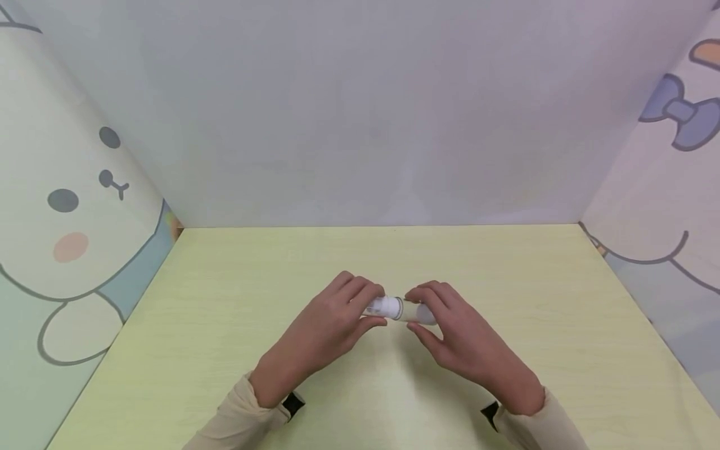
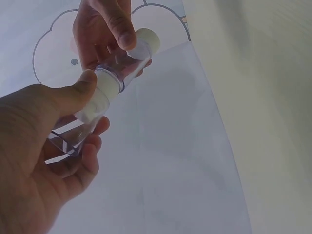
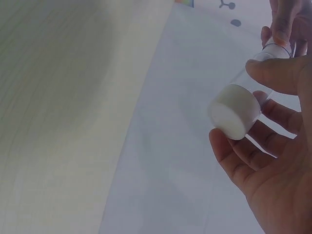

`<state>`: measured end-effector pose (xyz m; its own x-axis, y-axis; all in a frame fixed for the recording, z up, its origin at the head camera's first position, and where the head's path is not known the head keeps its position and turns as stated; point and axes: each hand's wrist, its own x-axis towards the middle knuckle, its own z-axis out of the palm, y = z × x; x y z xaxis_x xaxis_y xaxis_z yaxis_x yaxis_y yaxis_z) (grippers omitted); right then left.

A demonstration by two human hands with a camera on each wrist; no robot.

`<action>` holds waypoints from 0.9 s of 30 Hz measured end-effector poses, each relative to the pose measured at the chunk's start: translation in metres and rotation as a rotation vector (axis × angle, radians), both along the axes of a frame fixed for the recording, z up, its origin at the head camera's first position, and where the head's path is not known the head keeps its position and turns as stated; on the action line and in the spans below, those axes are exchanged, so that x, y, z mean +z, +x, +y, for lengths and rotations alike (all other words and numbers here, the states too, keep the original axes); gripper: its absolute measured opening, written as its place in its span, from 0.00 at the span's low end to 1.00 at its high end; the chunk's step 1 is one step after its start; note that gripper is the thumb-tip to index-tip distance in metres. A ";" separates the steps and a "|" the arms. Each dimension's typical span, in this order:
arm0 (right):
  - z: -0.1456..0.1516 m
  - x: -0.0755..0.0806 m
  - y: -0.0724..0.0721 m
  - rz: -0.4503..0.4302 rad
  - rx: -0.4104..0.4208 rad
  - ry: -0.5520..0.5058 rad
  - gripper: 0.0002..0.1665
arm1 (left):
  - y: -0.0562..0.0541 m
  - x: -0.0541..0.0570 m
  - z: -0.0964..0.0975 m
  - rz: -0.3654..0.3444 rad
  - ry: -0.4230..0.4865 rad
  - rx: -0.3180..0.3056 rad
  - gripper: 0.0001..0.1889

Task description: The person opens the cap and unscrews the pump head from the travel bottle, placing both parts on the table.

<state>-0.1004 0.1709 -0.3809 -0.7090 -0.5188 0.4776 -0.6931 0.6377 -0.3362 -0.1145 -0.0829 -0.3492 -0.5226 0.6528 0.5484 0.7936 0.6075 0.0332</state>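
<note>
Both hands hold a small clear bottle (image 1: pixel 388 307) sideways above the table. My left hand (image 1: pixel 329 319) grips its left end, thumb against the white collar (image 2: pixel 108 84) and fingers round the clear part (image 2: pixel 80 139) beyond it. The right hand (image 1: pixel 464 334) holds the other end, its thumb on the clear body and fingers curled beneath. A round white end piece (image 3: pixel 236 112) faces the right wrist camera. Through the clear walls the bottle shows no coloured contents.
Below the hands lies a pale wooden tabletop (image 1: pixel 253 262). A plain light wall (image 1: pixel 371 112) rises behind it. Side panels with cartoon animals, a left panel (image 1: pixel 73 156) and a right panel (image 1: pixel 647 206), flank the table.
</note>
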 end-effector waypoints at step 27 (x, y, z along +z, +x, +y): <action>0.017 -0.017 0.008 -0.110 -0.094 0.023 0.26 | -0.017 -0.021 -0.016 -0.008 -0.081 0.054 0.19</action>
<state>-0.0925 0.1875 -0.3982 -0.8024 -0.4575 0.3831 -0.5897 0.7062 -0.3918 -0.1315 -0.0993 -0.3700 -0.5623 0.6655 0.4909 0.7596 0.6503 -0.0116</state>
